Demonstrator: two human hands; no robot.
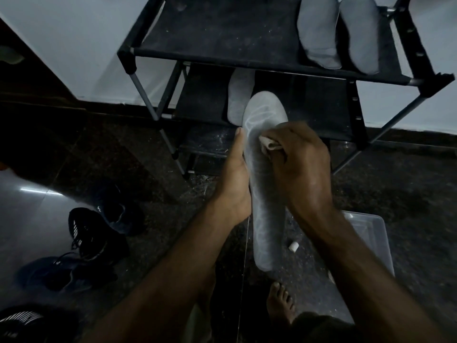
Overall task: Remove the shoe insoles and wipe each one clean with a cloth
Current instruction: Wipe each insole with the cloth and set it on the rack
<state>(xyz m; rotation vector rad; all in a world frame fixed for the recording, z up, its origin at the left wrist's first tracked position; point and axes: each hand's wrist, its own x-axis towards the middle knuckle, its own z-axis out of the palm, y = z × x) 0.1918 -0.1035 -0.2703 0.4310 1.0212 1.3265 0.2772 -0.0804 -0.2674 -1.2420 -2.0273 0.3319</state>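
A long grey insole (264, 189) with pale wavy lines is held up in front of me, toe end pointing away. My left hand (235, 179) grips its left edge near the middle, thumb along the rim. My right hand (304, 164) clutches a small crumpled pale cloth (268, 142) and presses it against the insole's upper half. Two grey insoles (319, 30) (359, 33) lie side by side on the top shelf of the black shoe rack (222, 33). Another grey insole (238, 95) lies on the lower shelf, partly hidden behind the held one.
Black sneakers (91, 233) lie on the dark floor at the left, another (66, 271) below them. A clear plastic bin (371, 238) stands at the right under my right forearm, with a small white object (293, 246) beside it. My bare foot (282, 303) shows at the bottom.
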